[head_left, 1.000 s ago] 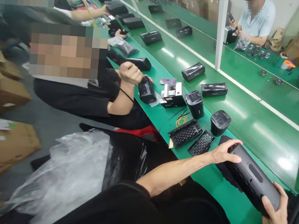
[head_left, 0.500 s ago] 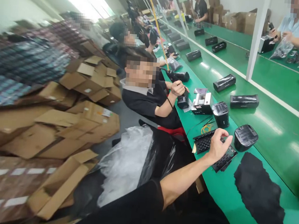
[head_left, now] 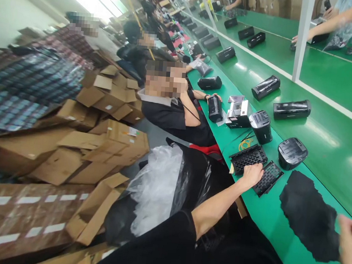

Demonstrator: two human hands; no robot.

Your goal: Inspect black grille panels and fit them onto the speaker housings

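My left hand [head_left: 252, 174] is curled over the near edge of a black grille panel [head_left: 269, 179] that lies flat on the green belt [head_left: 331, 132]. A second grille panel [head_left: 248, 158] lies just beyond it. My right hand [head_left: 351, 247] shows blurred at the lower right edge, next to a black cloth mat [head_left: 309, 215], and I see nothing in it. Two upright black speaker housings [head_left: 261, 126] [head_left: 291, 152] stand behind the grilles.
A seated co-worker holds a black speaker [head_left: 214, 108] beside a small white-and-black box [head_left: 238, 114]. Yellow wires [head_left: 245, 144] lie near the grilles. Wrapped speakers [head_left: 291, 109] lie along the belt. Cardboard boxes [head_left: 102, 142] pile up on the left; a plastic bag [head_left: 159, 187] sits by my knee.
The view swung left. The long black speaker held in both hands a second ago is out of sight. My left hand came down onto the near grille panel.
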